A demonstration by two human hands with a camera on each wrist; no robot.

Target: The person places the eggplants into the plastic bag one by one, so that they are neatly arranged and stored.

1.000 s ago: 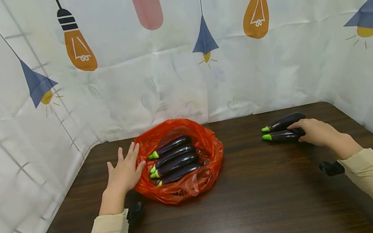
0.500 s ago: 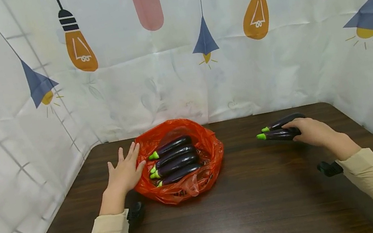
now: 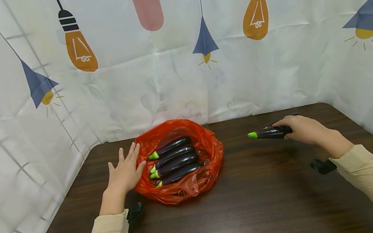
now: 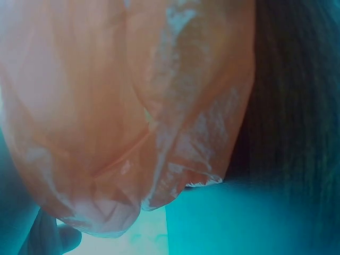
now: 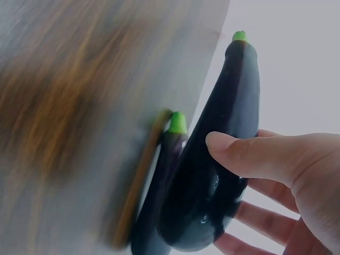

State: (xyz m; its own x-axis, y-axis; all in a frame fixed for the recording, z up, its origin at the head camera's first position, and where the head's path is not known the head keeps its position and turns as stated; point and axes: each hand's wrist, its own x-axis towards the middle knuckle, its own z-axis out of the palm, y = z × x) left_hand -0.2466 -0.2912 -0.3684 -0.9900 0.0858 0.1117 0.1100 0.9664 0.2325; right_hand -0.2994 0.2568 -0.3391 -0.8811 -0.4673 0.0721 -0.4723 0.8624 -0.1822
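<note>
My right hand grips a dark purple eggplant with a green stem, thumb on one side and fingers round the other. In the head view its stem points left, raised off the table. Behind it a second eggplant lies on the table, mostly hidden by the hand in the head view. My left hand is spread, fingertips at the left rim of a red plastic bag. Inside the open bag several eggplants lie side by side, stems to the left. The bag's side fills much of the left wrist view.
Everything stands on a dark brown wooden table. A white curtain printed with lamps and bulbs hangs behind the table and along its sides. Black wrist cameras are strapped under both wrists.
My right hand has lifted one of the two eggplants off the table and moved it slightly left. The left hand, the bag and the eggplants in it have stayed put.
</note>
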